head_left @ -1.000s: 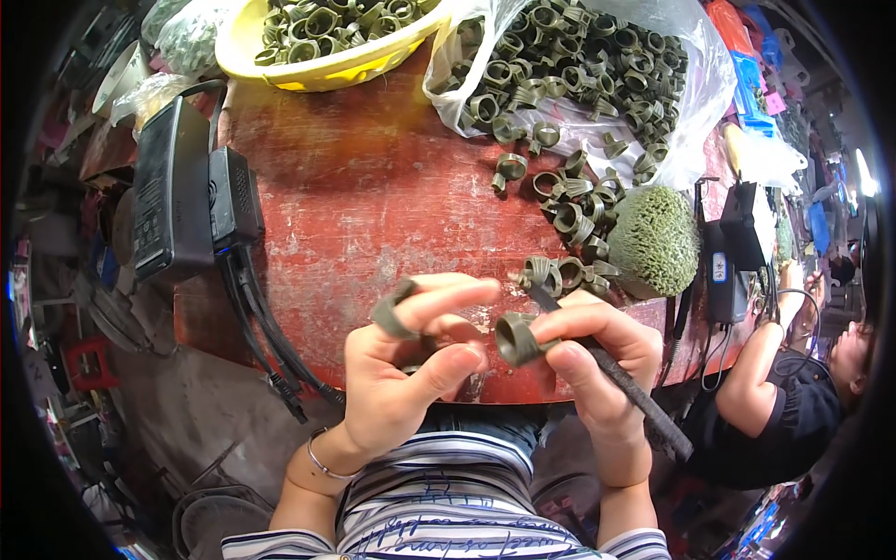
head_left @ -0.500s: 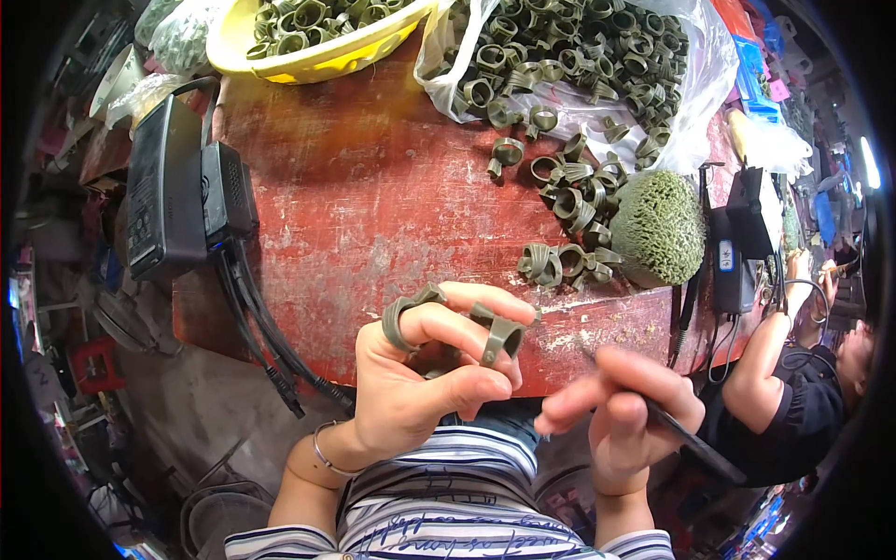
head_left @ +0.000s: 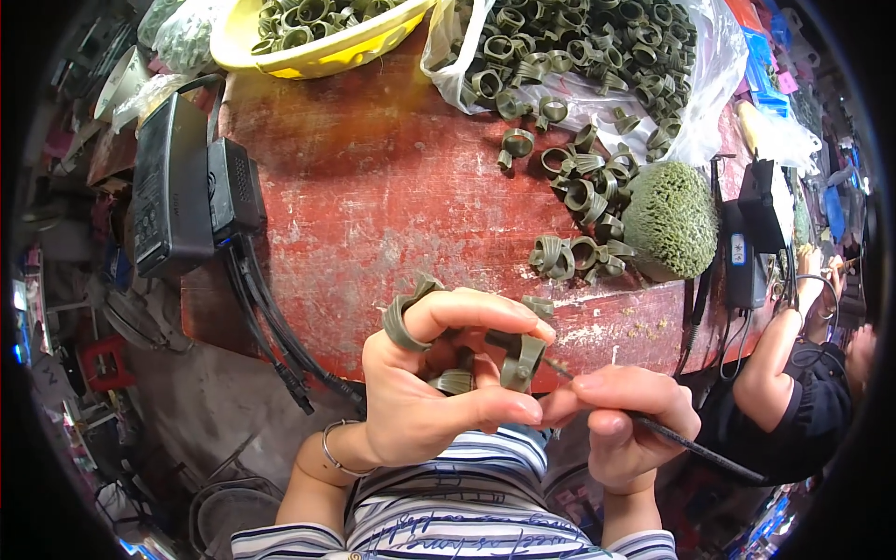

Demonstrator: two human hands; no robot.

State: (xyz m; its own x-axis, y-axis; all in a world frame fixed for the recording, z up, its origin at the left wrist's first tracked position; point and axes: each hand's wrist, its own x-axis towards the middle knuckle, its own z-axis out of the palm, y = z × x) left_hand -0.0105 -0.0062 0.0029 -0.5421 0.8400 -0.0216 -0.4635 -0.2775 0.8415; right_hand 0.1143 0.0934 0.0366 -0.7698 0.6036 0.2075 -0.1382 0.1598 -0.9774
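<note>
My left hand [head_left: 411, 401] pinches a dull olive-green ring [head_left: 525, 364] between thumb and fingers, its broad face turned up. A second green ring [head_left: 401, 322] sits around the base of the index finger, and another green ring [head_left: 455, 381] shows partly inside the curled fingers. In my right hand [head_left: 639, 415] is a slim dark pen-like tool [head_left: 700, 448], gripped like a pencil. Its fine tip lies beside the pinched ring; whether they touch I cannot tell. The fingertips of both hands are close together above the table's front edge.
Several green rings [head_left: 583, 201] lie on the red table [head_left: 373, 187] beside a rough green porous block [head_left: 670, 222]. Behind are a ring-filled plastic bag [head_left: 719, 65] and a yellow basin [head_left: 336, 58]. Black boxes with cables [head_left: 173, 187] stand left; a co-worker [head_left: 793, 392] is at right.
My right hand has moved up and left, bringing the tool's tip beside the pinched ring. My left hand has shifted slightly right, its grip on the ring kept.
</note>
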